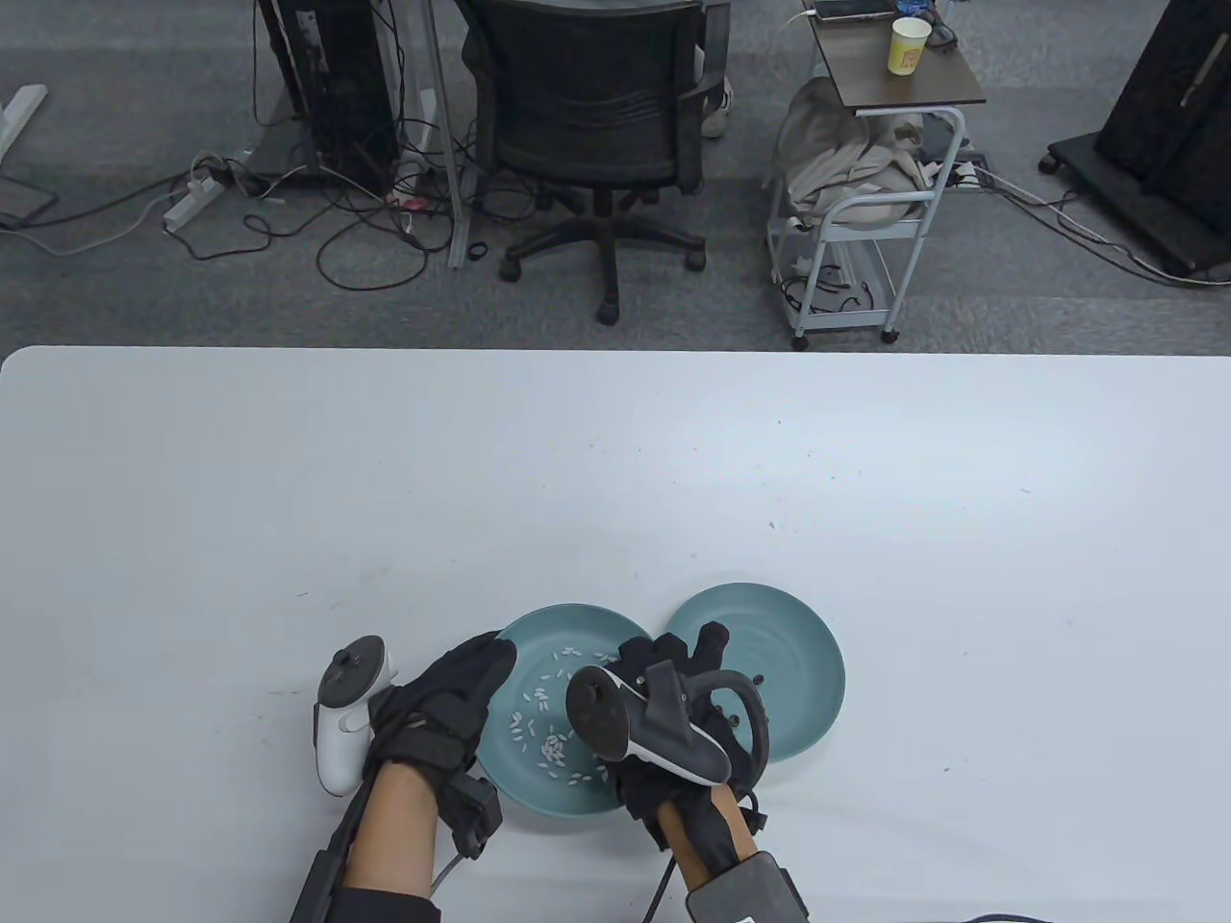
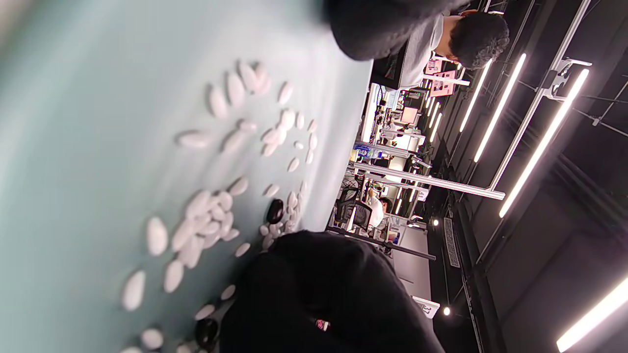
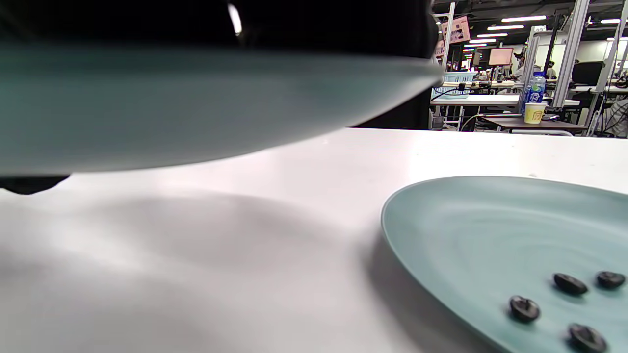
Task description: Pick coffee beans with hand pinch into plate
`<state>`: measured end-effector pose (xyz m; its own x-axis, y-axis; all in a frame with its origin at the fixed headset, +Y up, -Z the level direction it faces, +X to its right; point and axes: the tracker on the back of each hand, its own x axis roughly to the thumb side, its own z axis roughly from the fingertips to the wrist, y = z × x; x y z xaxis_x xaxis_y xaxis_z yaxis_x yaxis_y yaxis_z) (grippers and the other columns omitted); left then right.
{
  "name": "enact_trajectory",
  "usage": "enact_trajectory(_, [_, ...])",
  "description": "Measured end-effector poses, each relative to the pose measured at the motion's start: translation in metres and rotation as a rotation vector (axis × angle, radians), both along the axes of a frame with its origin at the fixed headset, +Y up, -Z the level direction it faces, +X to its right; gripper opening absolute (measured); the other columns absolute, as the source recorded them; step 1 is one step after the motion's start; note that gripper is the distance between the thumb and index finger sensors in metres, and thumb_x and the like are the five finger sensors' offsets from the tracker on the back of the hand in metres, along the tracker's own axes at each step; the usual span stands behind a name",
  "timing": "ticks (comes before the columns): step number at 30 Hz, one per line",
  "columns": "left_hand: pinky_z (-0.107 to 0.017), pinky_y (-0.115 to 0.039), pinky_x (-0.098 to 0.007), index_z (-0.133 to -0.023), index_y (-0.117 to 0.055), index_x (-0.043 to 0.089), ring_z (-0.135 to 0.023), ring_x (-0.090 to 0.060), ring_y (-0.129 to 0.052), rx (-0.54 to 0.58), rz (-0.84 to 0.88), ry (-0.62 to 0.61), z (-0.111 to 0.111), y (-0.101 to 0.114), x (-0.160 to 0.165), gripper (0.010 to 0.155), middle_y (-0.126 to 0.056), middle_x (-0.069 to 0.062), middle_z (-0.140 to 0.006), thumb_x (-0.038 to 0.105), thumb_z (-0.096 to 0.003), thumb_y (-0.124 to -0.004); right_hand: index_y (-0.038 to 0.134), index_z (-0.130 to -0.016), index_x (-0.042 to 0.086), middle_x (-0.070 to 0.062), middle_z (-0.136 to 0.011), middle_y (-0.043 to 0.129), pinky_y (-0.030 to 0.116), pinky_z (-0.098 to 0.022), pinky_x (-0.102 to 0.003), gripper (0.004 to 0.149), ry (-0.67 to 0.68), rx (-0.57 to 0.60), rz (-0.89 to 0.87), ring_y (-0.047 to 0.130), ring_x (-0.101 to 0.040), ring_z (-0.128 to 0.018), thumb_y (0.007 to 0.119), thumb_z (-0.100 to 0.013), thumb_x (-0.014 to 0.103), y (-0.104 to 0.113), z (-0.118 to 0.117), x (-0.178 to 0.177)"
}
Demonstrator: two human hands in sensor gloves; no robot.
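Two teal plates touching on the white table (image 1: 615,461); left plate (image 1: 539,798) strewn with pale grains and a few dark coffee beans (image 2: 274,211); right plate (image 1: 798,663) holding four beans (image 3: 569,283); left hand (image 1: 447,707) resting on the left plate's rim, fingers straight; right hand (image 1: 673,711) over the left plate's right side, fingertips hidden under its tracker, grip impossible to tell.

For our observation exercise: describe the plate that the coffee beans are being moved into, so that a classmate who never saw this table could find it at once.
On the white table, near its front edge, lie two teal plates side by side. Take the right plate, beside the right hand. It holds only a few dark coffee beans, while the left plate is strewn with many white pieces.
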<state>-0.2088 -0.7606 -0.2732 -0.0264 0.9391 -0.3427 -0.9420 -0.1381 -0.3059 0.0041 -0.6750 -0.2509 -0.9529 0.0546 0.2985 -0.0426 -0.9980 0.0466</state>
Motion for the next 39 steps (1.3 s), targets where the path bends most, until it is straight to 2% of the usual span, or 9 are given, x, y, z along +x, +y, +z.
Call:
enact_trajectory(6, [-0.041,-0.092,-0.047,-0.114,-0.062,0.010,-0.060,-0.035,-0.103,-0.003,-0.030,0.002,0.000,0.001,0.000,0.051,-0.093,-0.022,-0.084,0.033,-0.0685,-0.065,0.083,-0.077,0.014,-0.010,-0.089,0.077,0.040,-0.066,-0.080,0.039,0.013,0.007,-0.008,0.077,-0.038,-0.074,0.084,-0.047,0.039,-0.004,-0.002,0.000])
enact_trajectory(11, [-0.042,-0.092,-0.046,-0.114,-0.060,0.011,-0.061,-0.034,-0.104,0.017,-0.086,0.007,-0.001,0.004,0.003,0.051,-0.094,-0.020,-0.085,0.034,-0.0687,-0.064,0.084,-0.075,0.013,-0.010,-0.088,0.077,0.041,-0.067,-0.080,0.039,0.022,0.027,-0.123,0.078,-0.038,-0.073,0.085,-0.045,0.039,-0.006,-0.004,0.010])
enact_trajectory(24, [-0.042,-0.093,-0.046,-0.114,-0.061,0.012,-0.062,-0.033,-0.105,0.018,-0.069,0.063,0.001,0.005,0.001,0.051,-0.095,-0.019,-0.086,0.034,-0.0686,-0.065,0.083,-0.076,0.014,-0.010,-0.089,0.076,0.046,-0.068,-0.077,0.039,-0.040,0.076,-0.309,0.078,-0.039,-0.074,0.084,-0.046,0.039,0.010,-0.003,0.044])
enact_trajectory(32, [-0.042,-0.093,-0.046,-0.114,-0.061,0.012,-0.061,-0.033,-0.105,0.010,-0.069,0.062,0.002,0.005,0.000,0.051,-0.095,-0.019,-0.086,0.034,-0.0686,-0.065,0.083,-0.076,0.014,-0.010,-0.088,0.077,0.049,-0.067,-0.075,0.039,-0.154,0.114,-0.416,0.078,-0.039,-0.073,0.085,-0.046,0.039,0.018,-0.006,0.084])
enact_trajectory(35, [-0.042,-0.093,-0.046,-0.114,-0.060,0.012,-0.062,-0.034,-0.105,0.012,-0.079,0.066,0.002,0.005,0.001,0.051,-0.095,-0.019,-0.086,0.034,-0.0686,-0.064,0.083,-0.076,0.013,-0.011,-0.088,0.077,0.052,-0.067,-0.073,0.039,-0.207,0.091,-0.414,0.078,-0.039,-0.073,0.085,-0.046,0.039,0.012,-0.009,0.097])
enact_trajectory(39, [-0.043,-0.093,-0.046,-0.114,-0.060,0.012,-0.062,-0.034,-0.105,0.010,-0.074,0.062,0.002,0.005,0.000,0.051,-0.095,-0.019,-0.086,0.034,-0.0686,-0.064,0.083,-0.076,0.013,-0.011,-0.088,0.077,0.057,-0.067,-0.069,0.039,-0.293,0.052,-0.320,0.078,-0.039,-0.073,0.084,-0.047,0.039,-0.001,-0.018,0.112])
